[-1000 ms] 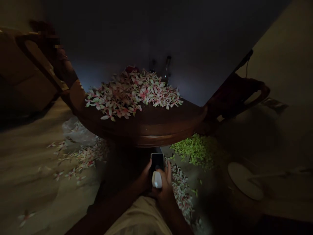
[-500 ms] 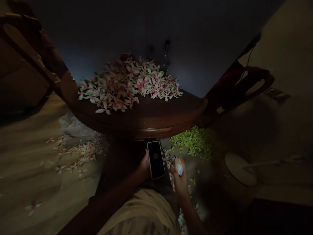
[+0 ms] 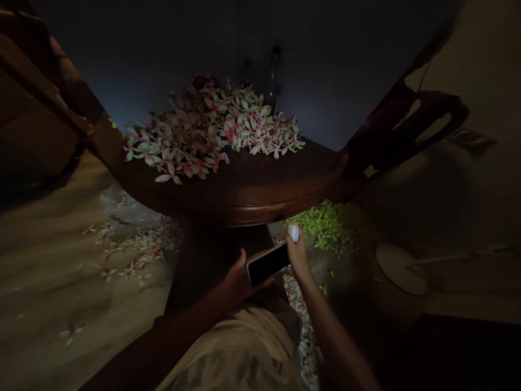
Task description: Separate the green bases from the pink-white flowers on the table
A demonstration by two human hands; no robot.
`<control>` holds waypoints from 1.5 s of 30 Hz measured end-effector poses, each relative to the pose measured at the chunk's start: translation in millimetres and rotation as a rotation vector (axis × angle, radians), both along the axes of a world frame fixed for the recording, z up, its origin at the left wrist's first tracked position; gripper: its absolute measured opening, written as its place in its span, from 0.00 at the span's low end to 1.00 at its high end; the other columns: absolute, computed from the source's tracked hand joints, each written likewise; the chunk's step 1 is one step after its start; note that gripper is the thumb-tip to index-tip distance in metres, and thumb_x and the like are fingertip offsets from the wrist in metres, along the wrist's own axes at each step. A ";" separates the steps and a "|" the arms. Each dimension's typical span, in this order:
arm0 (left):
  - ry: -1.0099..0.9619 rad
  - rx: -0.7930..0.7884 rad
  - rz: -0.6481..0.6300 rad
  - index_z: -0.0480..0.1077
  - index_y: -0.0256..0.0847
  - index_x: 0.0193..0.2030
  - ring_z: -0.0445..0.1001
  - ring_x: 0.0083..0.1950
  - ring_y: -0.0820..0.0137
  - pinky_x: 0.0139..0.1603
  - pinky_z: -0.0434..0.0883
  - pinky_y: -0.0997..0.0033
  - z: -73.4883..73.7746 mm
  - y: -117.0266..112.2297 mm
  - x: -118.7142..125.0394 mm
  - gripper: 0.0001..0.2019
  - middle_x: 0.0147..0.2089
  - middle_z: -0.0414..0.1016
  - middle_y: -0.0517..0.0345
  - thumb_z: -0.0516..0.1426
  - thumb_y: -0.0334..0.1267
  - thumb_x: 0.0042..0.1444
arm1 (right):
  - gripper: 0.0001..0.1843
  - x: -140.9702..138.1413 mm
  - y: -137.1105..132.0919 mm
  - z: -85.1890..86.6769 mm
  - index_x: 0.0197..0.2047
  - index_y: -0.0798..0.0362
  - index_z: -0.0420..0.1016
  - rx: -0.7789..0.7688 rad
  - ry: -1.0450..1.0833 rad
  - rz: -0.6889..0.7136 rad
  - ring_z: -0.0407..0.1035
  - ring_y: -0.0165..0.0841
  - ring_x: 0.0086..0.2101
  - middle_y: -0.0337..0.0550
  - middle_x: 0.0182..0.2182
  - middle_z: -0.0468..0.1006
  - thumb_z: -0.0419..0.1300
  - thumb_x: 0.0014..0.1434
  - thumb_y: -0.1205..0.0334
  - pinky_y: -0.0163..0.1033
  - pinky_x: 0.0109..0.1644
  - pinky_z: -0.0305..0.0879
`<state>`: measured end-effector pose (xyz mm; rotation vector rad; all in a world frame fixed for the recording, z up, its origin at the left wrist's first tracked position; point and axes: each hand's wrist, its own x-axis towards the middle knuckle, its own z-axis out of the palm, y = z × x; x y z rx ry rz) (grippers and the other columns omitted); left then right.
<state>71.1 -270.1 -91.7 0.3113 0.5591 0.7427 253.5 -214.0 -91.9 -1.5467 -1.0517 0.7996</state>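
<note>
The left hand point(image 3: 236, 285) has a loose, part-closed grip on a black smartphone point(image 3: 267, 264), while the right hand point(image 3: 297, 252) pinches a small white object point(image 3: 293, 233); a slip could drop either onto the pink-white flowers point(image 3: 299, 320) strewn across the floor point(image 3: 52, 260).

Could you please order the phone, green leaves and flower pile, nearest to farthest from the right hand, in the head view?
1. Phone: beside the right hand, in the left hand.
2. Green leaves: right, on the floor.
3. Flower pile: ahead, on the table.
</note>
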 end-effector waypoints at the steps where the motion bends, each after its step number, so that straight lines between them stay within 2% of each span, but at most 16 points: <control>1: -0.040 -0.052 -0.036 0.73 0.41 0.57 0.68 0.65 0.48 0.64 0.64 0.40 3.1 0.7 0.5 0.31 0.60 0.74 0.45 0.48 0.63 0.62 | 0.24 1.1 5.9 7.1 0.51 0.53 0.70 0.013 -0.111 0.056 0.69 0.40 0.43 0.45 0.42 0.74 0.60 0.53 0.51 0.48 0.54 0.66; 3: -0.117 -0.152 -0.097 0.70 0.39 0.62 0.73 0.61 0.49 0.59 0.68 0.48 7.1 1.4 2.1 0.33 0.62 0.73 0.42 0.48 0.63 0.62 | 0.22 -2.3 13.9 23.2 0.51 0.52 0.70 0.061 -0.303 0.206 0.68 0.42 0.47 0.48 0.46 0.73 0.60 0.54 0.54 0.49 0.57 0.63; 5: -0.169 -0.203 -0.132 0.68 0.36 0.63 0.75 0.58 0.51 0.54 0.71 0.55 7.4 1.9 3.1 0.31 0.61 0.73 0.40 0.50 0.58 0.65 | 0.21 -10.2 18.2 39.3 0.52 0.52 0.70 0.090 -0.421 0.341 0.67 0.42 0.49 0.49 0.47 0.72 0.61 0.55 0.57 0.48 0.57 0.63; 9: -0.254 -0.229 -0.138 0.67 0.31 0.63 0.75 0.58 0.52 0.49 0.72 0.62 2.1 3.3 2.4 0.31 0.59 0.75 0.36 0.49 0.55 0.66 | 0.19 -23.9 23.1 64.6 0.52 0.51 0.70 0.086 -0.497 0.533 0.69 0.39 0.46 0.46 0.46 0.71 0.61 0.56 0.59 0.44 0.54 0.65; 12: -0.353 -0.250 -0.110 0.66 0.31 0.63 0.72 0.62 0.52 0.51 0.72 0.62 1.1 4.2 1.8 0.31 0.61 0.73 0.35 0.49 0.56 0.66 | 0.21 -27.4 26.3 78.0 0.54 0.51 0.69 0.106 -0.496 0.620 0.69 0.38 0.48 0.46 0.48 0.71 0.60 0.56 0.61 0.44 0.56 0.64; 17: -0.438 -0.251 -0.070 0.64 0.33 0.65 0.69 0.65 0.52 0.50 0.72 0.63 8.7 5.4 2.4 0.31 0.63 0.70 0.36 0.51 0.55 0.64 | 0.22 -28.0 27.5 92.7 0.56 0.51 0.67 0.139 -0.498 0.681 0.68 0.38 0.50 0.46 0.49 0.72 0.59 0.57 0.64 0.42 0.57 0.61; 23: -0.448 -0.272 -0.061 0.67 0.33 0.62 0.69 0.64 0.52 0.50 0.71 0.64 14.2 6.4 2.3 0.30 0.59 0.74 0.36 0.54 0.55 0.61 | 0.22 -24.6 23.6 97.4 0.56 0.51 0.66 0.144 -0.522 0.705 0.68 0.38 0.50 0.46 0.49 0.72 0.58 0.57 0.64 0.42 0.56 0.61; 30: -0.451 -0.239 -0.060 0.70 0.29 0.57 0.77 0.51 0.59 0.52 0.72 0.64 3.0 6.7 2.4 0.29 0.55 0.75 0.36 0.54 0.55 0.62 | 0.23 -20.0 21.6 96.2 0.56 0.52 0.66 0.138 -0.520 0.726 0.67 0.38 0.49 0.47 0.49 0.72 0.59 0.57 0.65 0.41 0.55 0.61; 36: -0.422 -0.172 -0.026 0.70 0.29 0.58 0.76 0.54 0.56 0.57 0.70 0.59 -0.5 5.0 1.9 0.29 0.55 0.76 0.37 0.54 0.54 0.62 | 0.22 -21.1 22.2 99.1 0.55 0.51 0.67 0.128 -0.453 0.723 0.68 0.37 0.48 0.45 0.49 0.72 0.59 0.57 0.65 0.43 0.55 0.62; 40: -0.411 -0.171 -0.038 0.68 0.28 0.60 0.76 0.56 0.55 0.59 0.70 0.59 -0.5 3.9 2.0 0.30 0.57 0.76 0.37 0.55 0.54 0.62 | 0.21 -19.6 24.2 101.9 0.55 0.51 0.67 0.121 -0.387 0.729 0.68 0.37 0.48 0.44 0.48 0.73 0.59 0.58 0.65 0.42 0.55 0.62; 45: -0.411 -0.197 0.000 0.65 0.29 0.63 0.75 0.58 0.57 0.61 0.69 0.59 0.9 4.3 2.9 0.29 0.60 0.74 0.38 0.53 0.52 0.64 | 0.22 -9.6 28.6 91.9 0.56 0.52 0.67 0.076 -0.338 0.724 0.69 0.37 0.47 0.44 0.48 0.74 0.60 0.58 0.63 0.42 0.54 0.63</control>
